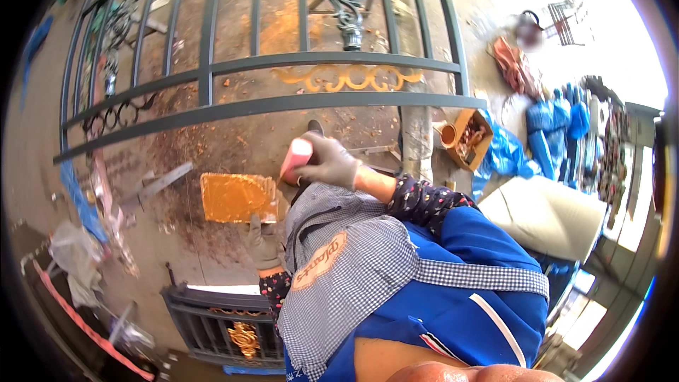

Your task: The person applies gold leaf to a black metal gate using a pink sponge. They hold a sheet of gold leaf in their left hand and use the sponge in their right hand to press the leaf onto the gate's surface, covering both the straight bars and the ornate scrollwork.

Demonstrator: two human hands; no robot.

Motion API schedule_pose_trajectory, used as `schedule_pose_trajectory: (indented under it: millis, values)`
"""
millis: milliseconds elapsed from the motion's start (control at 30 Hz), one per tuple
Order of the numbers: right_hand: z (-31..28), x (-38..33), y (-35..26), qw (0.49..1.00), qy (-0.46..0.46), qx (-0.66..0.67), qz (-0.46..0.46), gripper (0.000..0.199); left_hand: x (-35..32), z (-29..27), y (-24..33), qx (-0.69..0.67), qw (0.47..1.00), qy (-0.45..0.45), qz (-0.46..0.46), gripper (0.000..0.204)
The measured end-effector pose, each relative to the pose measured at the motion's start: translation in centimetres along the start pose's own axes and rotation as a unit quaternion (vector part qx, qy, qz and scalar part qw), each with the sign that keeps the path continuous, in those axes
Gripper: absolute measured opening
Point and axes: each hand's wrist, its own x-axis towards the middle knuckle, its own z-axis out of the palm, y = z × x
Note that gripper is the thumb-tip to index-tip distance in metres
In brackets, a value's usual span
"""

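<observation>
Orange plate at nine o'clock: left hand, fingers pressed flat, should steady it while right hand grips the pink bottle low.

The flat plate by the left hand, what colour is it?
Orange plate, seen in the head view.

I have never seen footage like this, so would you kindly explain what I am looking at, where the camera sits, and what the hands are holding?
This is one picture from a wide fisheye camera worn on a person's head, looking down, so straight bars look bent. No machine is involved: both hands wear grey gloves. The right hand grips a pink bottle, tilted down toward an orange-coated plate lying on the dusty ground. The left hand rests at that plate's lower right edge. Beyond lies a dark metal gate with scrollwork, flat on the ground. A cardboard box and blue plastic bags sit to the right. The checked apron is the wearer's own.
</observation>
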Motion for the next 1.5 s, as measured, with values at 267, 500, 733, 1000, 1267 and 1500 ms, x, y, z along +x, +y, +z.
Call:
schedule_pose_trajectory:
  millis: [267,500,733,1000,1267,1500]
  values:
    - [-15.8,-2.9,12.4,0.909,0.377,0.162,0.077,0.043,1.1,-1.6,-0.9,-0.117,0.990,-0.013,-0.078,0.045]
    - [-25.7,-2.3,18.7,0.873,0.375,-0.304,0.073,0.041,4.6,2.4,0.8,-0.082,0.988,-0.015,-0.126,0.046]
    - [-28.0,0.6,19.5,0.921,0.113,-0.371,0.044,0.039,6.9,0.8,-0.7,-0.100,0.984,0.007,-0.145,0.042]
    - [-30.6,0.4,19.6,0.877,0.096,-0.469,0.046,0.035,8.4,1.2,-1.1,-0.098,0.980,0.064,-0.160,0.049]
    - [-30.1,0.6,20.1,0.874,0.068,-0.480,0.030,0.034,9.6,2.3,-0.3,-0.111,0.976,0.067,-0.177,0.045]
    - [-31.5,-1.9,22.8,0.872,0.357,-0.304,0.141,0.034,10.0,2.9,-0.2,-0.088,0.981,0.072,-0.160,0.047]
